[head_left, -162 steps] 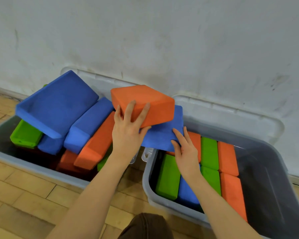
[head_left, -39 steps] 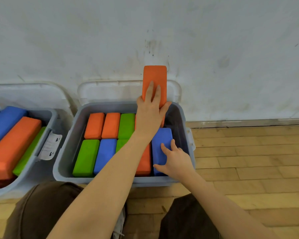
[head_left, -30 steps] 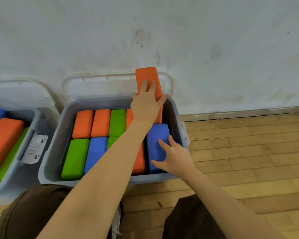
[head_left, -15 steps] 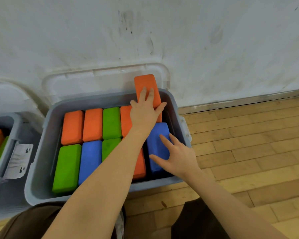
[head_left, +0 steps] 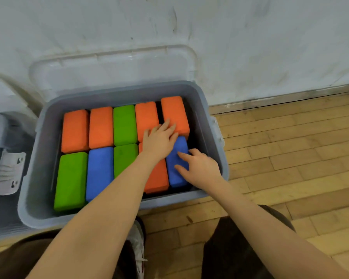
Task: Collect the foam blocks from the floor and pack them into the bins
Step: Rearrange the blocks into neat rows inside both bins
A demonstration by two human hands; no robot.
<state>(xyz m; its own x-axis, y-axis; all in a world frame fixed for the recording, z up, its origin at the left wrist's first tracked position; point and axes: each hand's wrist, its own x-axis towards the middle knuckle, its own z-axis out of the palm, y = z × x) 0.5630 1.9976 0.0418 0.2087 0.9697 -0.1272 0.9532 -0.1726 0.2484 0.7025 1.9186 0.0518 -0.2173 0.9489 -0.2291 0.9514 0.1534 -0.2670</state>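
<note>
Orange block (head_left: 175, 113) pressed flat by the left hand (head_left: 159, 140), long axis toward the wall.
Its near end is hidden under straight fingers; the blue block (head_left: 176, 170) is touched by the right hand (head_left: 199, 168), fingers spread.

Orange block (head_left: 174, 112), blue block (head_left: 175, 170) and green block (head_left: 70, 181) fill a grey bin (head_left: 38, 216).

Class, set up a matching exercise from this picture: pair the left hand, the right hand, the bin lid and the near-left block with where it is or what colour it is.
1 left hand
2 right hand
3 lid
4 near-left block

a green
b on blue block
c against wall
d on far-right orange block

Pairs: 1-d, 2-b, 3-c, 4-a
</note>
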